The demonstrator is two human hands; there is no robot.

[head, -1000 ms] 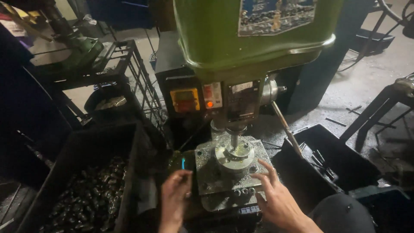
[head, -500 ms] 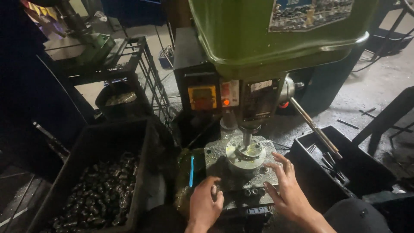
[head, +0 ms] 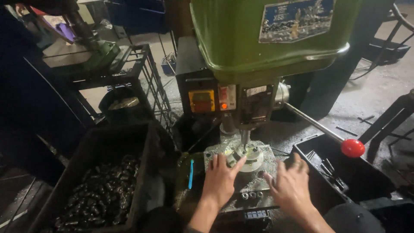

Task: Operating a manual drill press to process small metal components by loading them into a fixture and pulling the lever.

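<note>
Fingers spread on the left hand (head: 221, 180), its tips laid against the round metal workpiece (head: 246, 156) that is seated on the drill table (head: 263, 183) right beneath the spindle (head: 245, 139); nothing is gripped, only touched. The right hand (head: 290, 186) is held open and flat over the table's right edge, fingers fanned, nothing clasped, just beside the workpiece but apart from it. Directly above, the view is crowded by the green drill press head (head: 267, 43), with its control panel (head: 214, 98) hanging close over the work. The feed lever with the red knob (head: 352, 148) is thrust out to the right, over a black tray (head: 340, 172). To the left, a black crate of dark metal parts (head: 97, 196) is set near the table, and a blue-handled tool (head: 190, 174) is lying between crate and table. A wire rack (head: 129, 73) is seen behind
</note>
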